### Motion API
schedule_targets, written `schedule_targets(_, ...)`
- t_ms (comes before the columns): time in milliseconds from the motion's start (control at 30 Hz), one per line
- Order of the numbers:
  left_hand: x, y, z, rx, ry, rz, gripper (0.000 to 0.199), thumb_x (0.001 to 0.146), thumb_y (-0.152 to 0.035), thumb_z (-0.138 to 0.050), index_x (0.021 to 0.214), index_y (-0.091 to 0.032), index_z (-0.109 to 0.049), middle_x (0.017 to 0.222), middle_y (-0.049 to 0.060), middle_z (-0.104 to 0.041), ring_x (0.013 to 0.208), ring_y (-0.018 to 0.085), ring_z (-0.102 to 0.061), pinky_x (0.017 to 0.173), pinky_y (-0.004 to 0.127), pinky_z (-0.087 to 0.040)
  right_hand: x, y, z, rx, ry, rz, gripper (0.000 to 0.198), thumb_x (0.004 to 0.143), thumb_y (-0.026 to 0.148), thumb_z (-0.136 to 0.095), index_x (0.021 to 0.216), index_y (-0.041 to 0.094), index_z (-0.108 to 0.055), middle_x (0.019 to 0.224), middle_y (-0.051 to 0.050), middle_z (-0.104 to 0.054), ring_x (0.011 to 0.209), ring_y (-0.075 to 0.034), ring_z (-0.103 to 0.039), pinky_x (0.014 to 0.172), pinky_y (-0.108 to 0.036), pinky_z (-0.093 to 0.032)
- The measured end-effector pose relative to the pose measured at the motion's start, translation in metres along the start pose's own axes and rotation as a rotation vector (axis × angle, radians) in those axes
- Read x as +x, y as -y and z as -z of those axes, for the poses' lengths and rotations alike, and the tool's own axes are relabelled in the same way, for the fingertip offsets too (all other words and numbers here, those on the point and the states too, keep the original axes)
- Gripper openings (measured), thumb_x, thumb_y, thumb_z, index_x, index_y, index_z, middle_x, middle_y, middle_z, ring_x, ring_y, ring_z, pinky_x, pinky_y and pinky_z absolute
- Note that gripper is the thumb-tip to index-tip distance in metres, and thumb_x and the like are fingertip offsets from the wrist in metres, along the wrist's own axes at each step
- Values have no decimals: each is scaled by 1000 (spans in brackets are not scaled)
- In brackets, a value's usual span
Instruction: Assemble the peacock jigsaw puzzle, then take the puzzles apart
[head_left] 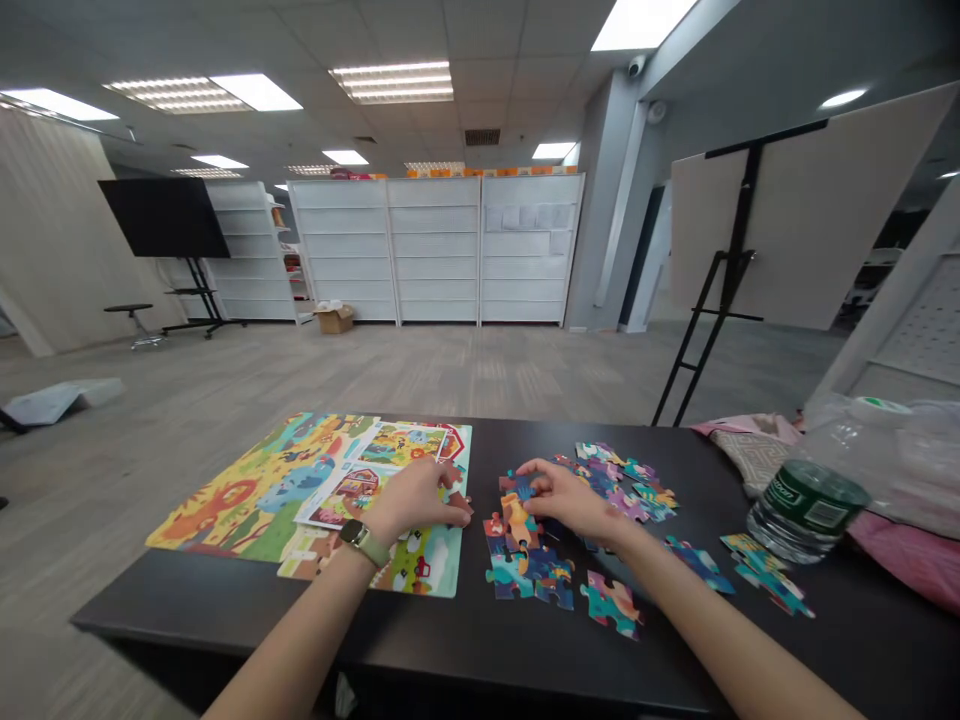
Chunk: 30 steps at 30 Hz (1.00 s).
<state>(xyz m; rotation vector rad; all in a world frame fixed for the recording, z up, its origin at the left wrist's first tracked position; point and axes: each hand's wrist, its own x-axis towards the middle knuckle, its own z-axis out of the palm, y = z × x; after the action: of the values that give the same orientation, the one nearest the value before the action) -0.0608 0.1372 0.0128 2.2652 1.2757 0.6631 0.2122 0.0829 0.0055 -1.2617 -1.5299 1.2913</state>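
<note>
My left hand point(420, 495), with a watch point(354, 532) on its wrist, is over the right side of the picture sheets. Its thumb and fingers are closed around a reddish-brown puzzle piece point(454, 488), partly hidden. My right hand point(568, 502) pinches a blue and brown puzzle piece point(525, 490) at the top of a partly joined cluster of puzzle pieces point(529, 570). Under my left hand lie a white sheet with two small pictures point(356, 495) and a green farm picture point(442, 575). A colourful animal poster point(255, 500) extends to the left.
More puzzle pieces point(630, 485) lie beyond my right hand, with a joined pair point(611, 603) nearer me and others point(769, 572) to the right. A water bottle point(810, 490) and a pink bag point(907, 550) stand at the right of the black table point(420, 640). An easel point(739, 260) stands behind.
</note>
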Motion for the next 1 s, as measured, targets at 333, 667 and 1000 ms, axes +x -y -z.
schedule_targets(333, 1, -5, -6, -265, 86, -27, 37, 62, -26, -83, 91, -19, -61, 86, 2, -68, 82, 22, -63, 73, 29, -46, -4, 7, -1, -20, -7, 11, 40, 64, 17, -70, 100, 21, -55, 61, 11, -55, 52, -9, -52, 55, -23, -39)
schedule_targets(667, 7, -10, -19, -889, -16, 73, 38, 77, -35, -73, 108, -17, -60, 97, 7, -69, 80, 18, -70, 69, 27, -52, -3, 5, -1, 4, -1, 23, 41, 64, 20, -72, 102, 21, -56, 64, 10, -58, 54, -10, -55, 56, -24, -43)
schedule_targets(1000, 1, -31, -46, -1013, 54, 198, 30, 71, -32, -75, 86, -19, -53, 86, 0, -64, 74, 14, -68, 57, 20, -50, -2, 9, 5, 36, -121, 125, 49, 68, 31, -76, 112, 22, -54, 75, 6, -63, 68, -14, -63, 66, -28, -48)
